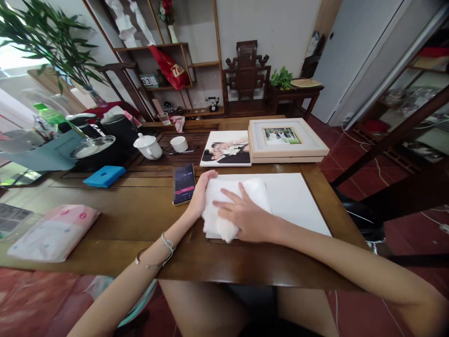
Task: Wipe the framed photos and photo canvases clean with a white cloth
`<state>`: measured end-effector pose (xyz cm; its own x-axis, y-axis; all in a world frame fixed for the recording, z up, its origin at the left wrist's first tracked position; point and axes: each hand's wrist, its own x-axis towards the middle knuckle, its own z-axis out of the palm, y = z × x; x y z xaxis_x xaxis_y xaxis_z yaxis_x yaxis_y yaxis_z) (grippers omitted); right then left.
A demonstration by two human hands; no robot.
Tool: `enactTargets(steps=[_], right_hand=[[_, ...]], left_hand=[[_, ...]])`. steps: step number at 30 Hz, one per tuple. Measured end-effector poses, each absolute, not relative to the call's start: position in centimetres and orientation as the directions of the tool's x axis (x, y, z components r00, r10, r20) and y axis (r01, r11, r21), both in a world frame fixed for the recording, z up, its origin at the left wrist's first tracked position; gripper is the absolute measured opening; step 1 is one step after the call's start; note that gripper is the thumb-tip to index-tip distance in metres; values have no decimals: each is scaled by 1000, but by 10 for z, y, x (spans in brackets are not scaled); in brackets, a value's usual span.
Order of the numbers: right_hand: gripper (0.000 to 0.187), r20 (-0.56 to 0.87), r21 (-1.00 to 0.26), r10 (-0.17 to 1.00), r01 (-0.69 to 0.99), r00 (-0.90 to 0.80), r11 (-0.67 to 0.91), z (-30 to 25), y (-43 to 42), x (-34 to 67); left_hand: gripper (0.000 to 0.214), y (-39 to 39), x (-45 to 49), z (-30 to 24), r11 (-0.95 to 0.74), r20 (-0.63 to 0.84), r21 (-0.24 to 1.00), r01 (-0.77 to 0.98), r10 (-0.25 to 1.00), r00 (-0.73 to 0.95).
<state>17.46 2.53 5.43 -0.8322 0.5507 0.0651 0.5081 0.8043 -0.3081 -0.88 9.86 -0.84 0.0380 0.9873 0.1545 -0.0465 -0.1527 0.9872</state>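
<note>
A white, soft cloth [217, 223] lies bunched over the left part of a flat white board [294, 199] on the table. My right hand [245, 214] rests flat on the cloth, fingers spread. My left hand [200, 194] is at the board's left edge, against the side of the cloth, with its fingers stretched out; some of them are partly hidden. Close to my left hand lies a phone [184, 183] with a lit timer screen. Behind the board are a photo print panel [226, 157] and a pale box frame [289, 152] with a small photo in it.
On the wooden table [140, 224], a pink-and-white soft package [56, 231] and a blue block [104, 176] lie to the left. A tea tray holds a white lidded cup [148, 146] and a small white bowl [178, 144]. Further left stand a pot [94, 152] and a light-blue caddy [59, 152].
</note>
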Motion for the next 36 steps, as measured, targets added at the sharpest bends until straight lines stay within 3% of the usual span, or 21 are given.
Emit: enactTargets(steps=[3, 5, 8, 10, 13, 16, 19, 22, 24, 30, 33, 36], right_hand=[[49, 82, -368, 408, 352, -910, 860, 54, -7, 200], [50, 127, -403, 389, 311, -912, 861, 52, -23, 228], [53, 277, -397, 514, 390, -812, 831, 42, -37, 277], [57, 363, -364, 668, 561, -649, 743, 31, -43, 303], [58, 374, -321, 838, 793, -397, 518, 19, -46, 323], [46, 332, -267, 873, 852, -357, 450, 16, -45, 321], [52, 309, -208, 865, 859, -396, 468, 20, -44, 312], [71, 272, -171, 854, 851, -443, 496, 25, -44, 309], [68, 257, -157, 850, 848, -460, 506, 26, -44, 310], [52, 218, -133, 805, 801, -551, 584, 28, -41, 310], [47, 195, -92, 770, 770, -608, 631, 29, -38, 310], [50, 167, -19, 737, 745, -655, 667, 30, -35, 309]], left_hand=[[43, 97, -9, -8, -167, 162, 985, 39, 982, 101], [42, 94, -9, -6, -239, 206, 946, 218, 965, 162], [40, 85, -8, -4, -455, 272, 715, 530, 880, 389], [45, 78, -8, -4, -548, 260, 547, 633, 830, 494], [49, 71, -6, -4, -556, 275, 390, 734, 831, 484], [58, 65, -3, -3, -493, 356, 319, 810, 854, 380], [59, 61, 3, 2, -446, 374, 378, 811, 875, 307], [58, 64, 8, 11, -251, 226, 715, 652, 966, 124], [59, 70, 9, 19, 10, -7, 935, 356, 1000, -10], [38, 91, 4, 46, 210, -215, 965, 159, 977, 11], [30, 94, 4, 53, 247, -255, 958, 145, 966, 35], [37, 96, 10, 50, 251, -257, 952, 177, 966, 14]])
